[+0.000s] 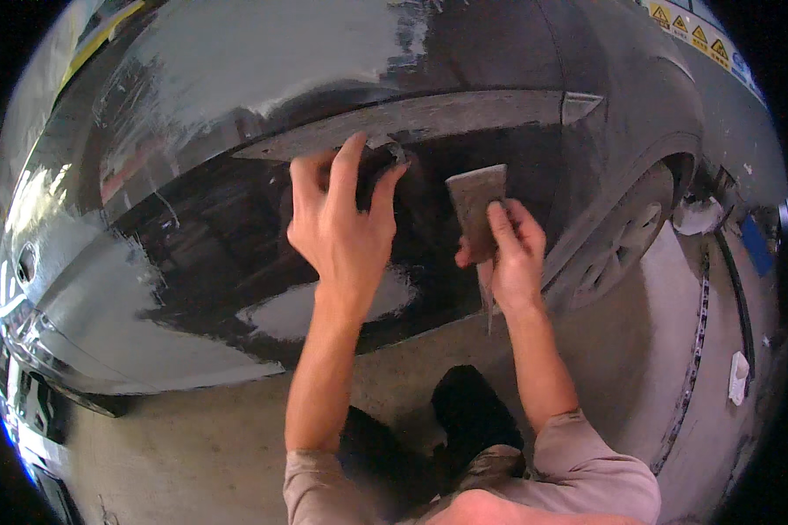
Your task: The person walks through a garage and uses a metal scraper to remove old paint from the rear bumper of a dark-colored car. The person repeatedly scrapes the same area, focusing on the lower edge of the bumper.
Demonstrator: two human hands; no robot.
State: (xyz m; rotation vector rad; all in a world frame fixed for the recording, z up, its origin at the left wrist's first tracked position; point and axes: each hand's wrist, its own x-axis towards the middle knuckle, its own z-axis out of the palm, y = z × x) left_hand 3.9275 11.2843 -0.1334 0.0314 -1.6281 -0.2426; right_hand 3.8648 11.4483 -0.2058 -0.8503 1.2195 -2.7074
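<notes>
My right hand [517, 262] is closed around a flat, grey-brown putty spreader [479, 197], its wide edge pointing up and apart from the car panel. A thin, pale pointed piece [487, 302] sticks out below that hand; I cannot tell whether it belongs to the spreader. My left hand [343, 214] is raised against the dark car side [236, 236], thumb and fingers bent and apart. Its fingertips are by the grey trim strip [464, 114]. Near the thumb shows a small grey patch [381, 141]; whether it is on the car or at my fingers is unclear.
Pale grey filler patches [271, 52] cover parts of the bodywork, one low down [293, 308] behind my left forearm. A wheel [622, 249] is at the right. Along the floor at right run a dark hose [737, 302] and a patterned strip [696, 350], beside a small white object [739, 378].
</notes>
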